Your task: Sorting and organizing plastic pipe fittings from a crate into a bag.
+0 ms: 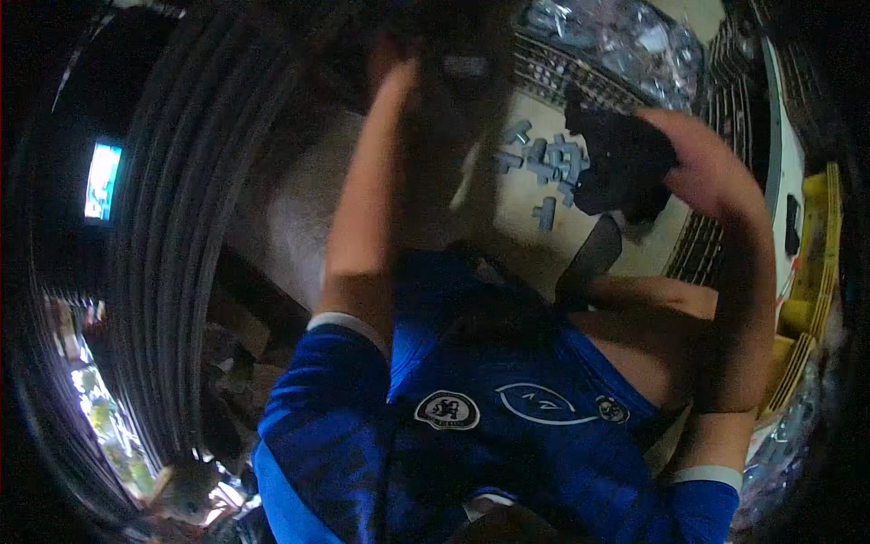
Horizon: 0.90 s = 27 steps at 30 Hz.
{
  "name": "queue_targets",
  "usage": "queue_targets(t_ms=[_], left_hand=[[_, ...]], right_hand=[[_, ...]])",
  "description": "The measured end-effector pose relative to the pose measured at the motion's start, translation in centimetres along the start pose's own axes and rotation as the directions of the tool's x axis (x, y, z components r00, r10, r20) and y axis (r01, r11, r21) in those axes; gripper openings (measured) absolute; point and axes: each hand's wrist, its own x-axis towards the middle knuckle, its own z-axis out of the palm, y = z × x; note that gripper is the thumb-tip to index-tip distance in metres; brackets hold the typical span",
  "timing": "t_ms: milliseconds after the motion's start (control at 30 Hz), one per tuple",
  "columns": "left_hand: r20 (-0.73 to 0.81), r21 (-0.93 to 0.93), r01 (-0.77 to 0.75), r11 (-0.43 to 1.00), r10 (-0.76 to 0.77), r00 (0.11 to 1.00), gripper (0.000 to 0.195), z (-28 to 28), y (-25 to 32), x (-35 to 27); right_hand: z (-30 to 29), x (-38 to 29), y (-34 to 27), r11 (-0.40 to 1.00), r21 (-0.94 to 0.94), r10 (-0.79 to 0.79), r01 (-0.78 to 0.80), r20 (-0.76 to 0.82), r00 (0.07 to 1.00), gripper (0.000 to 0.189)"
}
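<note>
My left hand [394, 60] is reached far forward into deep shadow, where it is blurred. It is near a dark upright mass [455, 115], and its fingers cannot be made out. On the right, a black glove or cloth [622, 166] covers most of my right hand [690, 156], hiding the fingers. This hand is over a pale floor or board, just right of several grey tee-shaped pipe fittings [557, 160]. One more fitting [545, 213] lies a little apart, closer to my body.
Behind the fittings stands a dark lattice crate [544, 68] with clear plastic bags [632, 41] in it. Yellow crates [812, 272] are at far right. A dark corrugated surface [183, 177] rises at left, beside a lit screen [103, 181]. A dark flat oval piece [599, 251] sits near my leg.
</note>
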Motion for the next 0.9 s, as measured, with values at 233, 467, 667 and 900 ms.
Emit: queue_targets(t_ms=[233, 467, 667, 900], left_hand=[[0.430, 0.031, -0.197, 0.980, 0.165, 0.888, 0.056, 3.6, -9.0, 2.0], [0.681, 0.384, -0.107, 0.917, -0.203, 0.704, 0.053, 7.0, -6.5, -0.6], [0.639, 0.409, -0.155, 0.899, -0.161, 0.752, 0.052, 2.2, -5.2, 1.2], [0.606, 0.395, -0.181, 0.901, -0.108, 0.788, 0.052, 1.0, -4.9, 1.3]], right_hand=[[0.8, -0.4, 1.8, 0.997, 0.024, -0.068, 0.071, -0.106, 0.992, 0.052], [-7.9, 2.6, -0.4, 0.408, 0.517, -0.185, -0.752, 0.854, 0.486, 0.024], [-3.2, -0.7, -3.5, 0.967, 0.235, 0.091, -0.093, 0.022, 0.996, 0.024], [-3.4, 0.0, -3.0, 0.953, 0.264, 0.128, -0.149, 0.095, 0.987, 0.023]])
